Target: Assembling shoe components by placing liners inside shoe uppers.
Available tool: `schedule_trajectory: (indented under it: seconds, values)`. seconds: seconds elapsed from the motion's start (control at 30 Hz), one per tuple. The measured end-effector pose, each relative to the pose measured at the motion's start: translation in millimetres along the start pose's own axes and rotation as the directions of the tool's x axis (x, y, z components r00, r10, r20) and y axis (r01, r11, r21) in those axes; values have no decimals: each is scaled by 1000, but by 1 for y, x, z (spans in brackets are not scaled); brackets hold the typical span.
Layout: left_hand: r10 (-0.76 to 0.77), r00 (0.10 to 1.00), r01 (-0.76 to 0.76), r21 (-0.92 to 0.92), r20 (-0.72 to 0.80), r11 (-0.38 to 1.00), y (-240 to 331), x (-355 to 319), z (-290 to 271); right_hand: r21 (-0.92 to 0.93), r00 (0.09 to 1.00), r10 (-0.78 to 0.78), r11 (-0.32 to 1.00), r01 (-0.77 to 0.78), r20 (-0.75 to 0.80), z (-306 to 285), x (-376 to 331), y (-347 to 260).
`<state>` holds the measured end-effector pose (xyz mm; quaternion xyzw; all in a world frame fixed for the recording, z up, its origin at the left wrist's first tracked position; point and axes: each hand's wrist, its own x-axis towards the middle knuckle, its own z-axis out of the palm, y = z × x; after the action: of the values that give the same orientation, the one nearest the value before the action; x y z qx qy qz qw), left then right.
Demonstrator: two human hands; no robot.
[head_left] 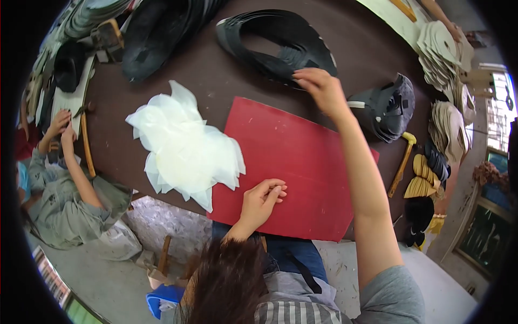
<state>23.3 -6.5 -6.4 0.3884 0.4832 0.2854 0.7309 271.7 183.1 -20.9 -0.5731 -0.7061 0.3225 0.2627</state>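
We judge the step in hand to be reaching for material: our right hand (322, 90) is stretched across the brown table (356, 51) to the near edge of a looped stack of thin black pieces (307, 43), which lies at the far side, beyond the red board (291, 162). The next move, as we read it, calls for parting a single layer from that stack — a fine pinch at the edge, so that neighbouring layers do not come along. As for the grip, the right fingertips are bunched close together right at the edge of the stack; whether they pinch a layer or only touch it we cannot tell, since the hand itself covers the spot. Our left hand (260, 202) is over the near part of the red board, loosely curled, its thumb near the fingers; we see nothing between them, and cannot tell whether the tips meet or whether the hand rests on the board. To the left a fanned pile of translucent white pieces (186, 148) overlaps the board's edge — apart from both hands. Past our right forearm stand a second black stack (384, 105) and a hammer (400, 167).
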Motion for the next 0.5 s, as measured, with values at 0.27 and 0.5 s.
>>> schedule_trajectory:
  seconds: [0.27,0.5]
  values:
    - [78,997,-78,27,11,997,-14,-14,-21,-469,980,-195,870,149,-49,32,2,-40]
    - [224,965,-235,71,139,969,-33,-26,-44,-5,940,324,945,-326,-109,-12,-20,-14]
